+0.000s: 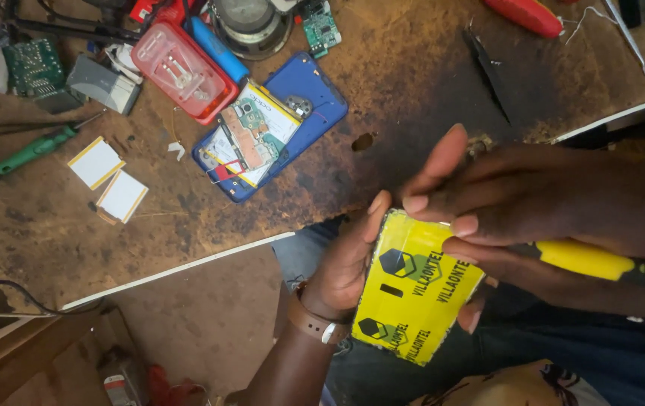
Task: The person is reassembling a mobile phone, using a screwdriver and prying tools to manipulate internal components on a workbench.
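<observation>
The left hand [341,263] holds a flat yellow pack [416,297] near the person's lap, fingers wrapped on its left edge. The right hand [518,199] lies over its top, fingers pressed flat, gripping a yellow-handled tool [600,263]. A blue open phone [270,124] sits far off on the worktop [74,225].

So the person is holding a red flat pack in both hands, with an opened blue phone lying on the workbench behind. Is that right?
Not quite: the flat pack is yellow with black markings, not red, as the head view shows. The rest holds: the left hand and right hand both grip it, and the opened blue phone lies on the workbench behind.
</observation>
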